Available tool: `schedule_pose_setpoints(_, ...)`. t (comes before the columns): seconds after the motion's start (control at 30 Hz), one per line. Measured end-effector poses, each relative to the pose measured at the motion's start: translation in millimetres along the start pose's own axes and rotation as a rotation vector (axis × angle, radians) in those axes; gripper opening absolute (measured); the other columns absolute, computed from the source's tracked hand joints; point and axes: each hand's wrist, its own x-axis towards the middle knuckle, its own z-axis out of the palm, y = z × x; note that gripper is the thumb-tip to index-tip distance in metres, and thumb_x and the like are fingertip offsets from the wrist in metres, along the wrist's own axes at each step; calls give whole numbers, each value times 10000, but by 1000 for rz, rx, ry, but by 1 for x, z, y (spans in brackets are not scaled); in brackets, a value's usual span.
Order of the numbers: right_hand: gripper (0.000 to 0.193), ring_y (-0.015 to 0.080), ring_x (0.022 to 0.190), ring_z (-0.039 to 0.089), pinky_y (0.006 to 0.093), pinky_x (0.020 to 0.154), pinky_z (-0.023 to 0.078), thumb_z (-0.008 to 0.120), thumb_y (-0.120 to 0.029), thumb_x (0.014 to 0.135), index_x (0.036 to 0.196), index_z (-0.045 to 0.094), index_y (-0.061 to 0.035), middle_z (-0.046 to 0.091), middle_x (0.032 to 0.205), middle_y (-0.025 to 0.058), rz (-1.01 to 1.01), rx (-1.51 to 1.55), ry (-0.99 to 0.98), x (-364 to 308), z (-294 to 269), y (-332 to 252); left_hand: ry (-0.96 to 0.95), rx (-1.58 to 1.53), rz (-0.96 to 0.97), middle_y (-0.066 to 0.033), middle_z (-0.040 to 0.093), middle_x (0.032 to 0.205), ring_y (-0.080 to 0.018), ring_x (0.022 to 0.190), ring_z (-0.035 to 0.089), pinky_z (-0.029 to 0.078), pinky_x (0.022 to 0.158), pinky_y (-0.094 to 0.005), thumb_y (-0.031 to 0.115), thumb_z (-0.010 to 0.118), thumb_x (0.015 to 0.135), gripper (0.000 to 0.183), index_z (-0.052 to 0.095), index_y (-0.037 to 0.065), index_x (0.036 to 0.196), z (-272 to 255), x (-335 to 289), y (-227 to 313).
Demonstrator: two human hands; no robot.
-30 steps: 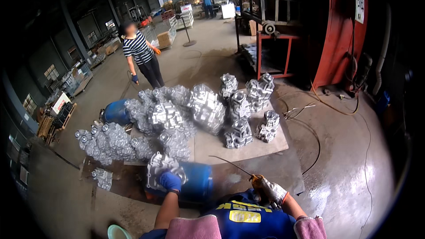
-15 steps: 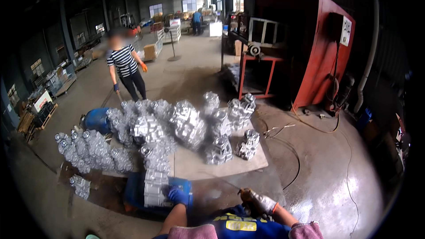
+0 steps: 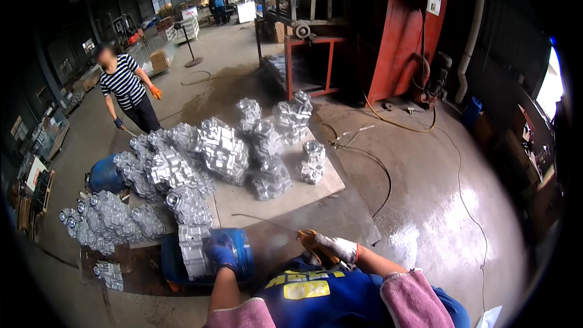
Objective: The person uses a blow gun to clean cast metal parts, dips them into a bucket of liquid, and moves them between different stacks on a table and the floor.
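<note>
A silvery metal casting (image 3: 193, 248), box-shaped, rests on a blue drum (image 3: 243, 256) lying just in front of me. My left hand (image 3: 222, 254), in a blue glove, is at the right side of this casting and grips its edge; its fingers are partly blurred. Further right, close to my body, my right hand (image 3: 328, 247) wears a white and brown glove and is closed. Out of it a thin dark rod (image 3: 261, 220) points left toward the castings; its handle is hidden in the glove. Behind the drum another casting (image 3: 188, 206) stands close by.
Many castings (image 3: 221, 150) crowd a pale board (image 3: 276, 206) ahead. A second blue drum (image 3: 105, 175) is at the left. Beyond them stands a person (image 3: 126, 90) in a striped shirt. A red machine (image 3: 395, 42) is at the right, with hoses (image 3: 388, 182) on the floor.
My view has swung right, so the surroundings sit further left. My left hand has shifted slightly on the casting. The rod in my right hand still points left.
</note>
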Motion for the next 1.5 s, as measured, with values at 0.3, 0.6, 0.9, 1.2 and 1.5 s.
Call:
schedule_pose_setpoints(0.3, 599, 120, 729, 554, 282, 602, 501, 438, -598, 929, 1275, 569, -127, 616, 988, 62, 279, -83, 138, 4, 18, -40, -368, -1028, -480, -69, 213, 1562, -294, 1435, 175, 137, 1157, -478, 323, 335, 1001, 543, 225, 142, 1502, -47, 9, -4)
schedule_pose_setpoints(0.6, 591, 110, 616, 531, 275, 573, 458, 451, -563, 942, 1314, 514, -108, 587, 802, 48, 226, -411, -119, 45, 47, -55, 15, -998, -76, -87, 452, 1432, -249, 1298, 425, 291, 1081, -393, 535, 426, 952, 636, 407, 94, 1410, -182, 2, 55)
schedule_pose_setpoints(0.9, 506, 276, 712, 654, 377, 695, 493, 406, -421, 967, 1210, 561, -6, 659, 914, 188, 185, -744, -123, 144, 108, -54, 141, -834, -140, -206, 543, 1269, -289, 1151, 544, 419, 1026, -351, 220, 412, 983, 383, 503, -19, 1267, -170, 40, -61)
schedule_pose_setpoints(1.2, 535, 243, 747, 647, 361, 683, 503, 419, -482, 964, 1243, 561, -49, 650, 904, 152, 382, -740, 24, 161, 121, -73, 239, 479, -203, -246, 649, 1003, -404, 1011, 600, 483, 861, -411, 545, 492, 910, 579, 662, -1, 1007, -149, 11, 28)
schedule_pose_setpoints(1.5, 434, 170, 611, 602, 301, 473, 511, 544, -374, 936, 1285, 477, -127, 610, 867, 88, 348, -121, -97, 120, 62, -55, 401, 452, -251, -221, 665, 1022, -422, 997, 609, 488, 859, -444, 634, 418, 895, 676, 694, 27, 1004, -193, 75, -56)
